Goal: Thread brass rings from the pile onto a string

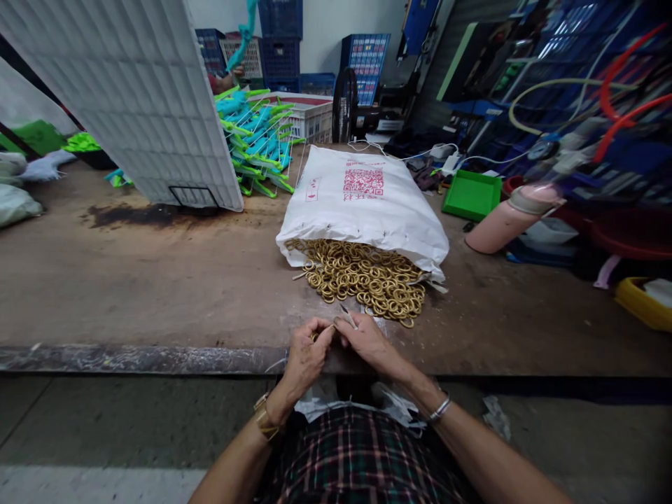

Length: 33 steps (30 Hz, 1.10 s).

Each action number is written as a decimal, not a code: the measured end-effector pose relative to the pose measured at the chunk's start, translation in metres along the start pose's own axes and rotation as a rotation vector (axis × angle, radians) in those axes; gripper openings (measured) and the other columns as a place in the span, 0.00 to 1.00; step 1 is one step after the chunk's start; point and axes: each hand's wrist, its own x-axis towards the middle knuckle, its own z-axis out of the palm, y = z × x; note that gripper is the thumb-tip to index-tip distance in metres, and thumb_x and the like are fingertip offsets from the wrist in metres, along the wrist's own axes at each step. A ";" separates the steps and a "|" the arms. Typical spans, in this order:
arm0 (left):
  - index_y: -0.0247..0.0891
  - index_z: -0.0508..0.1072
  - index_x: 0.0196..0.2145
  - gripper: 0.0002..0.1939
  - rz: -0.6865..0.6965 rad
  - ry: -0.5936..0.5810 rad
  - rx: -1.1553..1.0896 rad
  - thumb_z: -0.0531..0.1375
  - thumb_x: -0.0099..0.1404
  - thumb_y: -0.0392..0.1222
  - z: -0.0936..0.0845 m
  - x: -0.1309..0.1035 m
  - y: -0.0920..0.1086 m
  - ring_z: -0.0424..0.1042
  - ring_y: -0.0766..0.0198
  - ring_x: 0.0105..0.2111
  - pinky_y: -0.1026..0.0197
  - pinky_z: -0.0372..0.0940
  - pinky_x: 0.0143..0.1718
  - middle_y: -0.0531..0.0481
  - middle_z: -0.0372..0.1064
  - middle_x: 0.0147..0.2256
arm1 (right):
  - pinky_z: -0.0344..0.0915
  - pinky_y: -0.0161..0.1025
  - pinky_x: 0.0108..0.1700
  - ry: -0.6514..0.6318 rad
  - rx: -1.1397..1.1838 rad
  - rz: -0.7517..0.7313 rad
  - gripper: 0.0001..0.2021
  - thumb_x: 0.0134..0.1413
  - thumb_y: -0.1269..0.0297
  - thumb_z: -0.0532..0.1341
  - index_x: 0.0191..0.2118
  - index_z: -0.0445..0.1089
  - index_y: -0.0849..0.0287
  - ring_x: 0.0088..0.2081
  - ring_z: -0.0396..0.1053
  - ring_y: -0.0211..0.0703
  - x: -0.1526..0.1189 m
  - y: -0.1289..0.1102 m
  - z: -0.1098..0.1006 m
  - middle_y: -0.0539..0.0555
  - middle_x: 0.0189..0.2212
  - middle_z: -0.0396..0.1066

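Note:
Close together at the table's front edge, both my hands are closed. In the fingers of my left hand (306, 355) is a brass-coloured ring (315, 337), mostly covered by the fingers. My right hand (369, 341) grips a small knife (347, 315) with a pale handle and a dark pointed tip; its fingertips meet those of the left hand. Just beyond them lies a heap of similar rings (367, 276), spilling from the mouth of a white woven sack (325, 189) with red print.
A white ribbed panel (157, 105) stands at the left, beside turquoise and green plastic pieces (257, 140). Behind the sack is a black fan (345, 105). To the right are a green tray (472, 196), a pink bottle (498, 222) and a yellow bin (643, 304). Another person's hand (236, 73) shows at the back.

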 end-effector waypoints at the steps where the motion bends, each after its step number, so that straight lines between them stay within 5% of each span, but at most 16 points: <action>1: 0.35 0.68 0.24 0.11 -0.031 -0.012 -0.004 0.57 0.56 0.47 -0.001 0.000 0.001 0.56 0.72 0.17 0.69 0.53 0.19 0.56 0.59 0.17 | 0.50 0.31 0.24 0.011 0.000 -0.001 0.14 0.50 0.60 0.51 0.18 0.58 0.59 0.20 0.54 0.32 0.001 0.000 0.000 0.45 0.15 0.57; 10: 0.37 0.63 0.31 0.18 -0.280 -0.176 -0.275 0.59 0.52 0.54 -0.007 -0.002 0.009 0.57 0.76 0.14 0.73 0.48 0.12 0.58 0.60 0.21 | 0.51 0.31 0.23 0.048 0.043 -0.009 0.13 0.50 0.60 0.51 0.19 0.59 0.58 0.20 0.54 0.32 0.005 0.006 0.001 0.45 0.15 0.58; 33: 0.35 0.64 0.29 0.16 -0.270 -0.252 -0.430 0.58 0.55 0.53 -0.001 -0.008 0.005 0.56 0.77 0.15 0.73 0.48 0.13 0.57 0.60 0.21 | 0.55 0.32 0.28 0.017 0.043 -0.122 0.11 0.52 0.63 0.49 0.23 0.60 0.59 0.23 0.59 0.34 0.001 0.005 0.000 0.46 0.19 0.61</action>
